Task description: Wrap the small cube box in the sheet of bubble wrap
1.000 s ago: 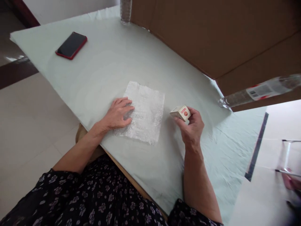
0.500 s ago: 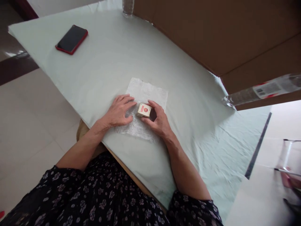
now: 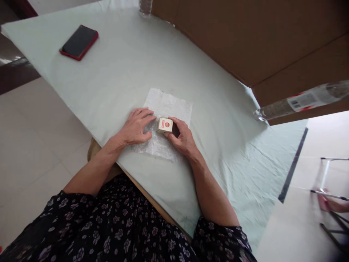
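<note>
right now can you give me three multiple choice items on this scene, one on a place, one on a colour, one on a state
1. Where does the small box sit?
A. on the bubble wrap sheet
B. on the phone
C. inside the cardboard carton

2. What colour is the case of the phone?
A. blue
B. red
C. yellow

3. How is the left hand?
A. clenched in a fist
B. lifted off the table
C. flat on the sheet, fingers spread

Answers:
1 A: the box rests on the sheet, with the right hand closed on it.
2 B: a red rim shows around the dark screen.
3 C: its palm lies down on the sheet's left part.
</note>
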Motion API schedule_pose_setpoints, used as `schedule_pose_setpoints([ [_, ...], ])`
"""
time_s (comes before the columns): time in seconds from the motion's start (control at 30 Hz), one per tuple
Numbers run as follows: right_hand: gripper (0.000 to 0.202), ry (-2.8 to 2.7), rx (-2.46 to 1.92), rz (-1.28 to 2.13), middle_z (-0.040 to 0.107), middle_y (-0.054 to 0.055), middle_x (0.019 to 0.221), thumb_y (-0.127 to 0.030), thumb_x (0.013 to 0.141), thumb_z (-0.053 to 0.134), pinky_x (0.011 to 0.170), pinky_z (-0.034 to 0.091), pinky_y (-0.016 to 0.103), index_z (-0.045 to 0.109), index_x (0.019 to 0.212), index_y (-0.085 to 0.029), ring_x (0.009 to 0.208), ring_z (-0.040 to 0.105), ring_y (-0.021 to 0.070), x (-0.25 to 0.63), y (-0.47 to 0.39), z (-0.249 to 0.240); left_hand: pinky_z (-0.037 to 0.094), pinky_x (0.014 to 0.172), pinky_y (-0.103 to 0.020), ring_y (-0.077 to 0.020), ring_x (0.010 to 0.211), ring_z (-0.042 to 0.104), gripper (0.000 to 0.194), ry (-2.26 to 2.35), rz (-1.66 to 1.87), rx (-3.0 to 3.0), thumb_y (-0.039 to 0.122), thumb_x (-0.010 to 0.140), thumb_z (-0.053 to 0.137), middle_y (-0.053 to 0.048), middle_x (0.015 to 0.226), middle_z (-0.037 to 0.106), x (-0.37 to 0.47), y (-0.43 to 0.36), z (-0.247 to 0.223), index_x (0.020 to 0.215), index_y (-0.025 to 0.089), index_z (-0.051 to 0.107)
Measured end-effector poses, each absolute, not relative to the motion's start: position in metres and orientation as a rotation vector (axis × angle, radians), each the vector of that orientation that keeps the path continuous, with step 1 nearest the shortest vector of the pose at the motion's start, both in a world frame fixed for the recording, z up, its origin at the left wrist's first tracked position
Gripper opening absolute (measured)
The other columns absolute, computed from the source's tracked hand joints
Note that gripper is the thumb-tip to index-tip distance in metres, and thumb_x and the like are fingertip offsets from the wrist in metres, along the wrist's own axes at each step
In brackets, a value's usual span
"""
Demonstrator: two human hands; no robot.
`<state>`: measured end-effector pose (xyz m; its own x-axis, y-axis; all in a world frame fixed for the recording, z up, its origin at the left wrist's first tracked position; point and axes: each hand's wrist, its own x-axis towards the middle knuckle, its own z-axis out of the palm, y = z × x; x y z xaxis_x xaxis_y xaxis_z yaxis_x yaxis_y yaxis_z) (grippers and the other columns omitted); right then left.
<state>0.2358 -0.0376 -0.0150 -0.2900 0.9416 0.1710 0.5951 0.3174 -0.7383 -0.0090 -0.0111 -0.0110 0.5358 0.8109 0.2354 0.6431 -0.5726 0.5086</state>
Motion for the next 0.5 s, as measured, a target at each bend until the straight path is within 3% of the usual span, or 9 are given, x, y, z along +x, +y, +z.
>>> schedule_pose_setpoints([
  [0.5,0.054,-1.998,-1.373,0.696,0.067,0.010,0.138,-0.041,0.086,0.067,0.109,0.045,0.054,0.057,0.137,-0.029,0.126,0.060,0.0318,0.2340,-0.0385,-0.0166,0.035,0.117,-0.057,-0.0374,0.139,0.050,0.059,1.191,0.674,2.413,0.025,0.071,0.059,-0.013,0.140,0.063,-0.0090,-0.0089,-0.0133,0.130,0.019,0.066],
])
